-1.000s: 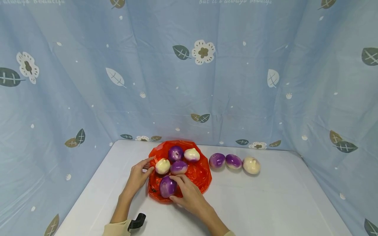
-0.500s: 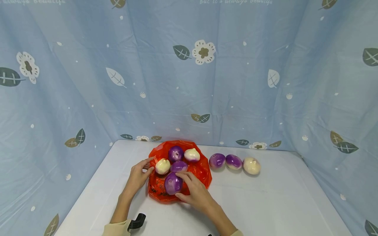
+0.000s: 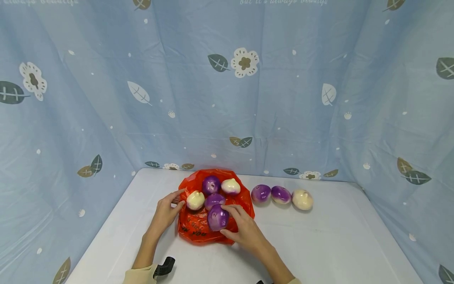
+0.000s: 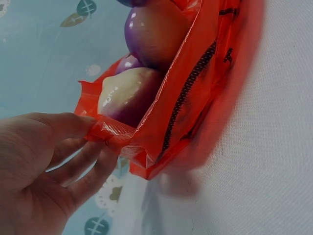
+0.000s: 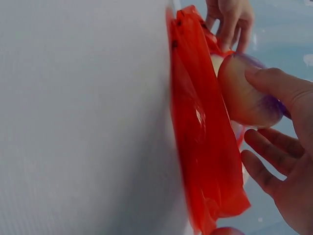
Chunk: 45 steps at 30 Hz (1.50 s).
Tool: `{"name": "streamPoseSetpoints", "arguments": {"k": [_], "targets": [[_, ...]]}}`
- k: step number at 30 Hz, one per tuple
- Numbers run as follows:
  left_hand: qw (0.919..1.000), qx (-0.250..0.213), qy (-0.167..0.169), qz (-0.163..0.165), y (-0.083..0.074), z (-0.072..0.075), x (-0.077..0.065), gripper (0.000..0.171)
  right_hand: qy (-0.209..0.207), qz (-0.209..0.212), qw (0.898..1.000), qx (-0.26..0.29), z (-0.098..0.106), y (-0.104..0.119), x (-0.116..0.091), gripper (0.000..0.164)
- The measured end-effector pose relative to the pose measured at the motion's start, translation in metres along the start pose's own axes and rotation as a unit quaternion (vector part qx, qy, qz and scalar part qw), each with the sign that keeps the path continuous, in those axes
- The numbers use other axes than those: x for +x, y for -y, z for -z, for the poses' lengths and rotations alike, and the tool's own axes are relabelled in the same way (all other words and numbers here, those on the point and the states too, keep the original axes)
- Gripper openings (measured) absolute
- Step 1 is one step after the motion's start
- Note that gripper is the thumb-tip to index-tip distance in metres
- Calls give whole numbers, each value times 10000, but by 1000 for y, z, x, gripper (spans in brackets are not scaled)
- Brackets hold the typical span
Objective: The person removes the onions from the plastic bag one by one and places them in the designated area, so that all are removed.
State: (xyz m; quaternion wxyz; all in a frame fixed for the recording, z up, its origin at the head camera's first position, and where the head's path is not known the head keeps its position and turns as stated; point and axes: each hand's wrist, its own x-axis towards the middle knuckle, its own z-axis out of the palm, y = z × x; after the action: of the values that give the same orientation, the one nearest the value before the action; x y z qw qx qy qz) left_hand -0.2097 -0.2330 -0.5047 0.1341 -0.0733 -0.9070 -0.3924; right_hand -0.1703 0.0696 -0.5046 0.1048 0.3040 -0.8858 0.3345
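Note:
A red plastic bag [image 3: 198, 230] with black print sits with its mouth wide on the white table. Several glossy purple-and-white turnips [image 3: 211, 184] lie in it. At the bag's left rim, my left hand [image 3: 166, 209] pinches the plastic, thumb on one side and fingers behind, beside a pale turnip [image 4: 129, 95]. My right hand [image 3: 244, 230] holds another purple turnip [image 3: 218, 217] over the front part of the bag. In the right wrist view, the thumb lies on that turnip [image 5: 247, 93] close above the red rim [image 5: 215, 93].
Right of the bag, a row of turnips stands on the table [image 3: 319, 244]: two purple ones [image 3: 261, 193] and a cream one [image 3: 302, 199]. A blue patterned curtain [image 3: 291, 118] encloses the table at the back and sides.
My right hand has moved right and slightly away from me over the bag, carrying the purple turnip with it. The printed bag front shows more now. My left hand has stayed at the rim.

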Motion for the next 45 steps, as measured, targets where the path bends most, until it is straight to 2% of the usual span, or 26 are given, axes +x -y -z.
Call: {"name": "streamPoseSetpoints", "arguments": {"k": [8, 18, 30, 40, 45], "targets": [[10000, -69, -2, -44, 1, 0, 0, 42, -81, -155, 9998, 117, 15, -9, -3, 70], [10000, -64, 18, -20, 0, -1, 0, 43, -307, -574, 9978, 122, 36, -21, -9, 70], [10000, -66, -21, -43, 3, -2, -1, 43, -776, -651, 9948, 104, 62, -41, -12, 74], [9998, -75, -97, -125, 3, -2, 0, 44, -1397, -653, 9879, -155, 88, -65, -24, 77], [9999, -124, -59, -80, 3, -2, 0, 44, -1536, -676, 9856, -216, 98, -79, -31, 77]]}}
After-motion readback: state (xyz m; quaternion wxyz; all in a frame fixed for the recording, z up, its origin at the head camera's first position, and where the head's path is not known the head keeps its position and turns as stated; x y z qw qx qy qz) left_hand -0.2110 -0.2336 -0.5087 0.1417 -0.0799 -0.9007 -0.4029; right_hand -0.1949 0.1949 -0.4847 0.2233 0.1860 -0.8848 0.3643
